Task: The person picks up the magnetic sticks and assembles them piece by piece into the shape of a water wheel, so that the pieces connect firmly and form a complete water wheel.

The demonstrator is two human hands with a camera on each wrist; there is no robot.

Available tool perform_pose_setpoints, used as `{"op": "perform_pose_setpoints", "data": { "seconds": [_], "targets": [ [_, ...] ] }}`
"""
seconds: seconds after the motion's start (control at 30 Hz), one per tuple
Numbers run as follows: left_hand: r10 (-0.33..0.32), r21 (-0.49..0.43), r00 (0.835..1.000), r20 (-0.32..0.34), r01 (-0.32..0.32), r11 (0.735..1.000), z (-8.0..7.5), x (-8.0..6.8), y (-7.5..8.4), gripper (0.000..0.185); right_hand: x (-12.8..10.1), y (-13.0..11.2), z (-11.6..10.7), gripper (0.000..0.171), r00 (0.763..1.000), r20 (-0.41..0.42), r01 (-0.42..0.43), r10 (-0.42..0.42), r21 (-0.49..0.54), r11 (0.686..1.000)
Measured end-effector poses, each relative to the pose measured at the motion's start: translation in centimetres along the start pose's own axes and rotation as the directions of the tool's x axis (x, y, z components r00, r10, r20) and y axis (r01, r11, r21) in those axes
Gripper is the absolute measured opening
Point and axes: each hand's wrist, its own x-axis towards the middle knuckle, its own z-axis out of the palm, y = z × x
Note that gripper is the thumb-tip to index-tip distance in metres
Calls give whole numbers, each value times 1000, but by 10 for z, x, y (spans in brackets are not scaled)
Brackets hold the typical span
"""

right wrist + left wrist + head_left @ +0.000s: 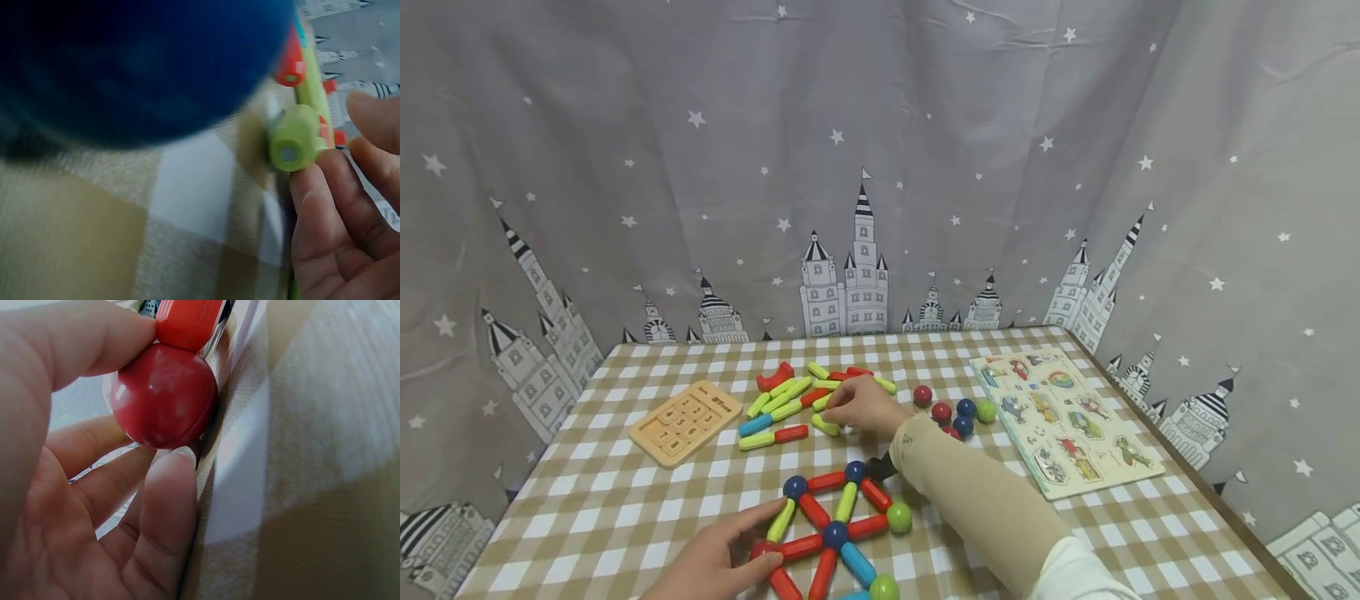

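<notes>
Nearest, the left hand [718,554] pinches a glossy red ball [165,397] between thumb and finger, the other fingers loosely bent. The ball is a smooth sphere at the left side of a flat lattice [868,527] of shiny, plastic-looking rods and balls, lying on the tablecloth [572,475] and running past the lower edge of the head view. Rods spread like spokes from its dark blue hub ball [835,534]: four red, one yellow-green pointing away from the person, one light blue slanting nearer and to the right. Blue, red and green balls mark the corners.

Beyond it, the right hand [868,406] reaches down over a loose yellow-green rod [294,140], fingertips touching it, one digit standing apart, the grip not closed. That rod is stubby and round-edged, with a small silvery inset in the end facing the wrist; its long axis slants from far left to near right.

Around it lie more loose rods [791,433], mostly pointing away to the right, and a red notched piece [775,379]. Loose balls [942,412] cluster to the right, between the sleeve and a picture board [1030,433]. A wooden number board [685,423] lies left. Farthest hangs a softly creased grey curtain [925,125] printed with castles and stars.
</notes>
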Motion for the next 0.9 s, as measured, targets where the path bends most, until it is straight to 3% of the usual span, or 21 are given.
{"op": "perform_pose_setpoints", "data": {
  "seconds": [0.23, 0.4, 0.6, 0.73, 0.9],
  "targets": [
    [1, -53, 1000, 19, 0, 999, 1, 1, 0, 71, 3, 2, 6, 18, 998, 63, 34, -24, -167, 985],
    [0, -41, 1000, 4, 0, 999, 0, -1, -1, 71, 3, 1, 3, 16, 993, 109, 66, -48, -167, 984],
    [-14, -2, 1000, -9, 14, 1000, 1, 1, -1, 71, -10, 3, -16, 14, 985, 163, 75, -49, -159, 984],
    [-12, 16, 1000, -25, 12, 1000, 1, 0, -2, 71, -17, 4, -25, 10, 972, 229, 113, -62, -216, 970],
    [5, 32, 999, -37, -4, 999, 0, 1, -1, 70, -33, 5, -38, 8, 974, 203, 148, -97, -254, 956]
  ]
}}
